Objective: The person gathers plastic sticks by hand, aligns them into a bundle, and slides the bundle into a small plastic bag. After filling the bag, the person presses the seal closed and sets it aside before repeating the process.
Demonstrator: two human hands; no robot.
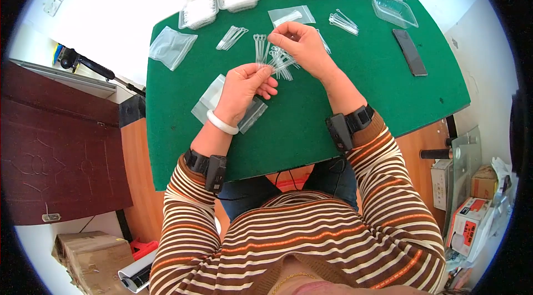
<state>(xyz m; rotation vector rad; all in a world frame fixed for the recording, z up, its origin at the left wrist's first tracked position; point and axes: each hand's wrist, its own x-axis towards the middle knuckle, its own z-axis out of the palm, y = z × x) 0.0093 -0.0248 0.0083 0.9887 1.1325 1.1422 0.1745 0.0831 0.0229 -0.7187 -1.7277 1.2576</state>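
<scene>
Sticks [260,49] between hands: lower ends pinched in left fingers [259,77], one top pinched in right fingers [283,42].

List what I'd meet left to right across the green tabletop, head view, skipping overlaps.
Flat clear bag, left bundle of looped sticks, right hand, right bundle of looped sticks, black phone.

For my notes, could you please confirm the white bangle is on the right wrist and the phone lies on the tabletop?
Wrong wrist: the head view shows the white bangle on the left wrist. The phone lies on the tabletop.
</scene>
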